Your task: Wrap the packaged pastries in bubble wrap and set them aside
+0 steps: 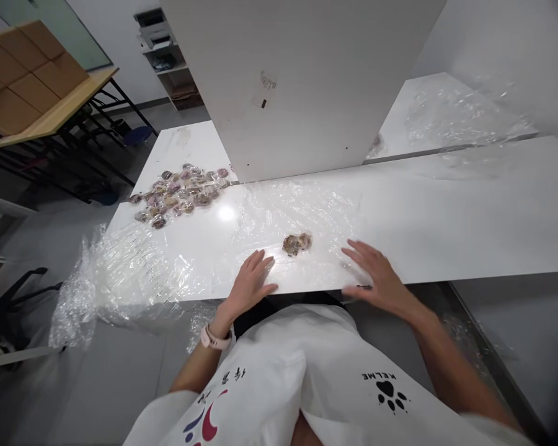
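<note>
On the white table (423, 229) lies a sheet of clear plastic film (302, 204). Two small brownish packets (296, 244), seemingly wrapped in clear plastic, rest close together on it. To their left, my left hand (251, 282) is at the film near the table's front edge, fingers stretched out and nothing held. My right hand (372, 272) is to the right of the packets, its fingers spread and empty. Whether its fingertips touch the film cannot be made out. A thin dark item (364, 287) shows beside my right thumb.
Many similar wrapped packets (181, 192) lie spread at the table's left. A crumpled heap of clear plastic (130, 272) hangs over the front left edge. A tall white panel (307, 93) rises behind the film. More clear plastic (465, 118) lies beyond it at the right.
</note>
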